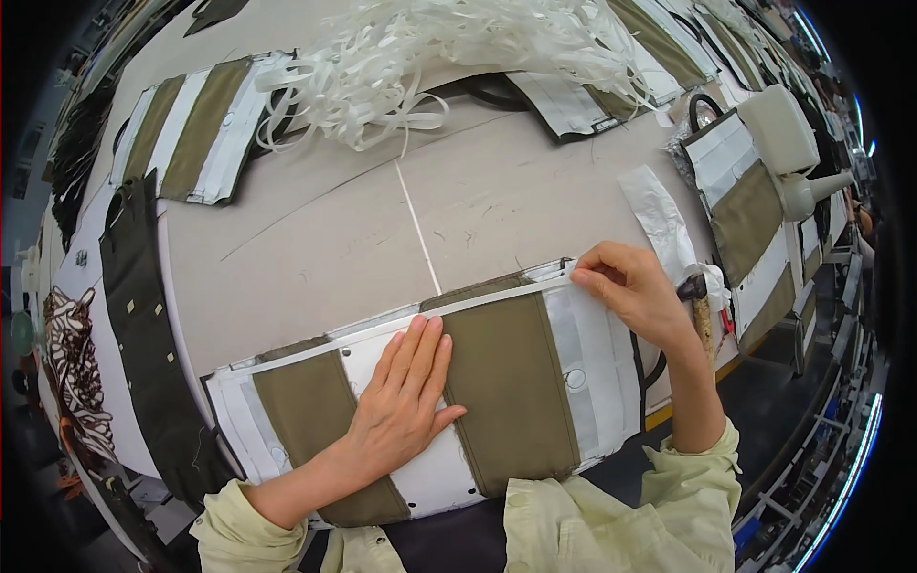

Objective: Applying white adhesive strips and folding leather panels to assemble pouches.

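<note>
Closely, before worker's body, olive-and-white striped panel lies at near edge of pale table. Left hand rests flat on panel, fingers straight, gripping nothing. At panel's upper right corner, right hand pinches thin white strip, which runs along upper edge. Farther, to left, I see long dark piece; to right, white bottle. Farthest, loose heap of white ribbon.

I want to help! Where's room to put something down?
Bare table lies both sides of the thin white strip, between the ribbon heap and the striped cloth under the left hand. Crowded: around the heap and by the bottle.
</note>
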